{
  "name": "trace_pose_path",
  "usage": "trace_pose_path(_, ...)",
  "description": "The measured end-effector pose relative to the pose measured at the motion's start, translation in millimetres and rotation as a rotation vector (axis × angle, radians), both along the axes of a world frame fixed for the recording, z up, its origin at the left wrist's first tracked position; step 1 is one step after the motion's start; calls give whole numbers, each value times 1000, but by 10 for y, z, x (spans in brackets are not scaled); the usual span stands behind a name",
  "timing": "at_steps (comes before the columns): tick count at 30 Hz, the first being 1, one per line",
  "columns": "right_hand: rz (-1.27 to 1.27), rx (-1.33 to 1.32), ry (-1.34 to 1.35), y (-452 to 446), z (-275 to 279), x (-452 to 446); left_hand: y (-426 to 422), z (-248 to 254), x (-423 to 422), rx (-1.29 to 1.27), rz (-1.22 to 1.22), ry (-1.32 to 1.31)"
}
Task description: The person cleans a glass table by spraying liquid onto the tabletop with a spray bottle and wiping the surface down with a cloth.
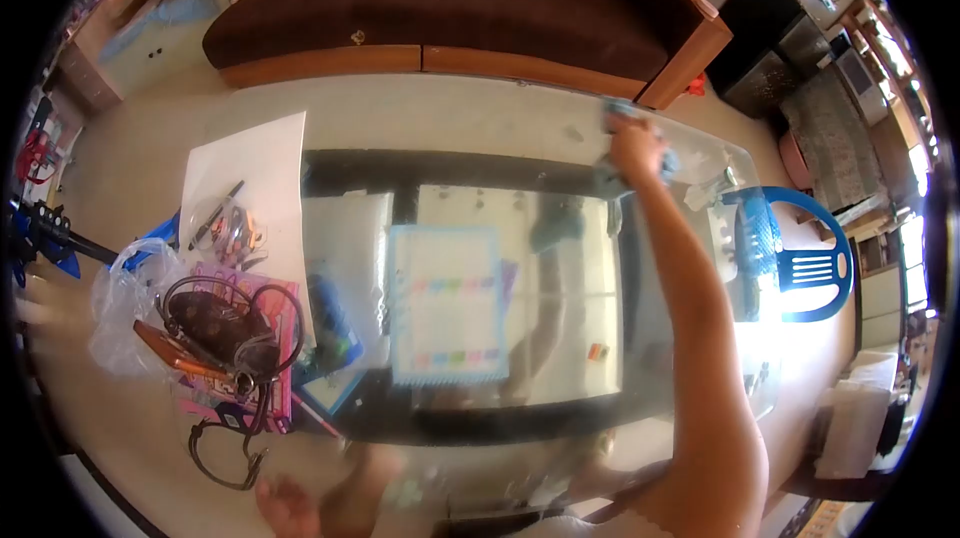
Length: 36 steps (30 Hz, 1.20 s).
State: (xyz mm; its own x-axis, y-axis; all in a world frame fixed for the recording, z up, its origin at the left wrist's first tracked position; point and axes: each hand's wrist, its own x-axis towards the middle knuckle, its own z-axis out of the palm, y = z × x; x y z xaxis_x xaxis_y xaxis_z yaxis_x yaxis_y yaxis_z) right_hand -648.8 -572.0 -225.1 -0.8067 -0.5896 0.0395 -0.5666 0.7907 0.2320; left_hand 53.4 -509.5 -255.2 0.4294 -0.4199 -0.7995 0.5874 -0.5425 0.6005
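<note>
My right hand (638, 146) is closed on a blue-grey cloth (668, 166), pressed to the far right part of a glass-topped table (450, 118). The arm stretches forward over the glass. Near the front left edge is my left hand (288, 506), blurred, its finger positions unclear; nothing plainly shows in it. Beneath or on the glass lies a sheet with a light-blue border (447, 303). A brown handbag (220, 323) with dark straps rests at the left on a pink book (280, 408).
A white board (250, 158) and a clear plastic bag (125, 308) are at the left. Beyond the table stands a brown sofa (450, 8) with a wooden base. A blue chair (815, 263) is close to the right edge.
</note>
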Motion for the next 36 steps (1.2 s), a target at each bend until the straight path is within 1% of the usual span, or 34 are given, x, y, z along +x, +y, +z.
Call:
trace_pose_path(1, 163, 81, -20, -209, -5, 389, 5, 0, -9, -8, 1, 22)
trace_pose_path(2, 364, 82, 8, -397, -28, 835, 8, -8, -20, -19, 0, 46)
trace_pose_path(3, 525, 17, -49, -568, -38, 1291, 8, -6, -27, -33, -2, 69)
trace_pose_path(4, 697, 93, -54, -664, 55, 1767, 2, 4, -27, -41, -16, 88)
trace_pose_path(5, 924, -318, 71, -711, -128, 2188, -6, 22, -23, -49, -32, 104)
trace_pose_path(6, 1005, -155, 5, -763, -197, 2612, -3, 39, -25, -56, -46, 122)
trace_pose_path(7, 1175, -129, -79, -628, -89, 2980, -10, 48, -31, -28, -43, 108)
trace_pose_path(9, 1427, -414, -255, -213, -93, 3256, -53, 84, -27, 38, -48, 80)
trace_pose_path(11, 1388, -280, -298, 77, -11, 2890, -48, 204, -163, 44, 22, 65)
trace_pose_path(12, 1199, -57, -83, 114, -13, 2618, -67, 229, -231, 45, 60, 63)
trace_pose_path(13, 1014, -68, 53, 185, -290, 2135, -70, 218, -246, 44, 69, 64)
trace_pose_path(14, 873, -181, 105, 259, -247, 1682, -68, 202, -241, 43, 77, 61)
trace_pose_path(15, 587, 16, -40, 244, 67, 1365, -57, 178, -221, 37, 88, 59)
trace_pose_path(16, 333, 32, -59, 178, 47, 967, -41, 151, -179, 5, 50, 83)
trace_pose_path(17, 325, -152, -10, 248, 18, 683, -28, 112, -149, -27, 11, 107)
trace_pose_path(18, 384, -103, 0, 265, 40, 764, -20, 100, -134, -61, -30, 133)
trace_pose_path(20, 496, -1, 24, 352, 11, 1140, -30, 182, -193, -69, -32, 142)
trace_pose_path(21, 714, -39, 124, 528, -108, 1445, -25, 214, -255, -67, -29, 152)
trace_pose_path(23, 1126, -86, 23, 842, -142, 2054, -61, 328, -353, 6, 8, 119)
trace_pose_path(24, 1218, -124, -86, 913, 1, 2142, -79, 362, -368, 39, 25, 94)
trace_pose_path(25, 1310, -164, -203, 950, 90, 2205, -58, 285, -300, -14, -26, 135)
trace_pose_path(26, 1322, -211, -129, 841, 46, 2099, -3, 151, -152, -63, -76, 171)
trace_pose_path(27, 1161, -123, -70, 653, 37, 1981, 23, 51, -52, -124, -118, 207)
trace_pose_path(28, 899, -72, -57, 383, 37, 1826, 34, 46, -52, -94, -80, 191)
trace_pose_path(29, 800, -131, 46, 138, -77, 1554, 31, 66, -102, -65, -39, 176)
trace_pose_path(30, 647, -142, -40, -157, 64, 1421, 12, 71, -146, -42, 5, 166)
trace_pose_path(31, 605, -269, 63, -408, -50, 1275, 6, 48, -155, -55, 11, 156)
trace_pose_path(32, 537, -226, 45, -670, 6, 1271, 11, 18, -157, -63, 13, 146)
trace_pose_path(35, 574, -161, 6, -1070, 22, 1475, 15, 112, -227, -55, 13, 115)
trace_pose_path(36, 725, -106, 35, -1026, -3, 1656, 11, 169, -262, -49, 2, 101)
